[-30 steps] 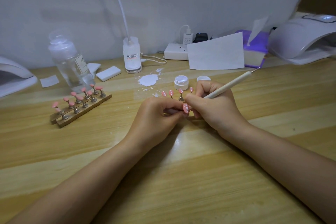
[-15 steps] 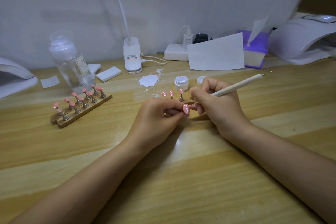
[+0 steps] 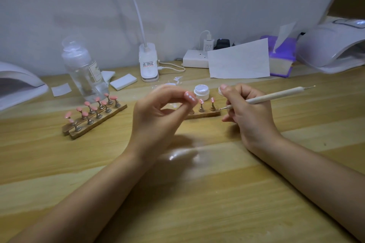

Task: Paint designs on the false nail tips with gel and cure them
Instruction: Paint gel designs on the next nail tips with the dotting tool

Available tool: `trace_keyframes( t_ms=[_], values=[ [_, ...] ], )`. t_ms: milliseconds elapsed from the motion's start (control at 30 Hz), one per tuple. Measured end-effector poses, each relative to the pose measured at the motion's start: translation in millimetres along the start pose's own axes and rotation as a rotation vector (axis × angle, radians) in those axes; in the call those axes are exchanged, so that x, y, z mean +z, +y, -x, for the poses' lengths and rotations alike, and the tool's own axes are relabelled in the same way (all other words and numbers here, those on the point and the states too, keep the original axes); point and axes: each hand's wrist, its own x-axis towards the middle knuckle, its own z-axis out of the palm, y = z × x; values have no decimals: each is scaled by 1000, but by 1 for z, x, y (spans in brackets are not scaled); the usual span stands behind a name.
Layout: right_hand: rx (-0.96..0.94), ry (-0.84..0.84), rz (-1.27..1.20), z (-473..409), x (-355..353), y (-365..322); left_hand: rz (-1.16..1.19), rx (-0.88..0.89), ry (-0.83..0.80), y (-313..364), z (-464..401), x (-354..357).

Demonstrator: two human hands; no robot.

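Your left hand (image 3: pixel 158 116) pinched a dotted tip (image 3: pixel 190 97) just left of the holder (image 3: pixel 205 113); your right hand (image 3: pixel 250 112) gripped the pen (image 3: pixel 276 95), point toward it.

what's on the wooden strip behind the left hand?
On the strip, two metal stands are visible, each carrying a pink tip with white dots. A third stand's base peeks out beside the left hand. The hand covers the strip's left part, so anything there is hidden.

Bare forearms, no sleeves, unadorned hands (image 3: pixel 158 116)
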Motion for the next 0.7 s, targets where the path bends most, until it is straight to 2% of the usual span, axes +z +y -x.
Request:
trace_keyframes(
  t_ms=[100, 200, 400, 700],
  values=[
    [-2, -4, 5, 0, 0, 0, -17, -75, 67, -2, -8, -11],
    [-4, -7, 4, 0, -1, 0, -68, -148, 68, -8, -15, -22],
    [-8, -15, 20, 1, -1, 0, -178, -269, -104, -19, -20, -35],
    [-34, -31, 44, 1, 0, 0, -308, -247, -157, -29, -17, -33]
  ],
)
